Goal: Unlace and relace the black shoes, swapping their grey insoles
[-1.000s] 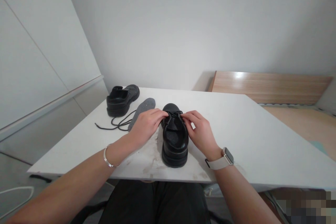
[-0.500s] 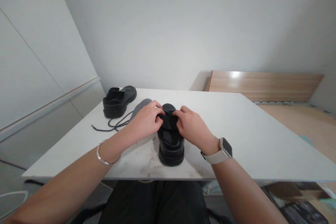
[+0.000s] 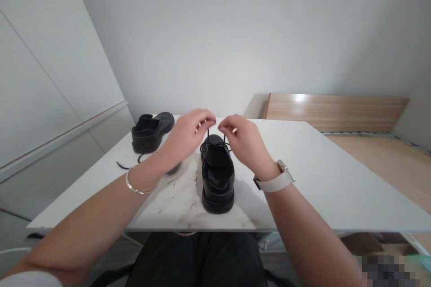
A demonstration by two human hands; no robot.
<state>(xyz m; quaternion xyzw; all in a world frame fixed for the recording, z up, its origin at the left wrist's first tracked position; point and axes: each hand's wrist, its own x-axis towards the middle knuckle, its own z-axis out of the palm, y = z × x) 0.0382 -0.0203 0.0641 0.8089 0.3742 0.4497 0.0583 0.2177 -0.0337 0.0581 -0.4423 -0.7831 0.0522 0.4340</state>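
Note:
A black shoe (image 3: 218,188) stands upright on the white table, heel toward me and toe pointing away. Above its front, my left hand (image 3: 193,132) pinches a black shoelace (image 3: 208,136) that rises taut from the left side of the lacing. My right hand (image 3: 240,136) pinches the other length of lace on the right, also pulled up. Both sets of fingertips are close together but apart. Farther back on the left sits a second black shoe (image 3: 146,135). A loose black lace (image 3: 123,166) lies near it, partly hidden behind my left arm.
The white table (image 3: 303,179) carries brownish dirt smears near its front edge. Only the end of a dark grey object (image 3: 173,169) shows beneath my left wrist. A wooden headboard (image 3: 336,110) and bed base (image 3: 380,157) stand at the right, with a wall behind.
Both hands have left the shoe's opening, where they gripped its upper edge, and risen above the toe. Each now holds a length of lace pulled upward.

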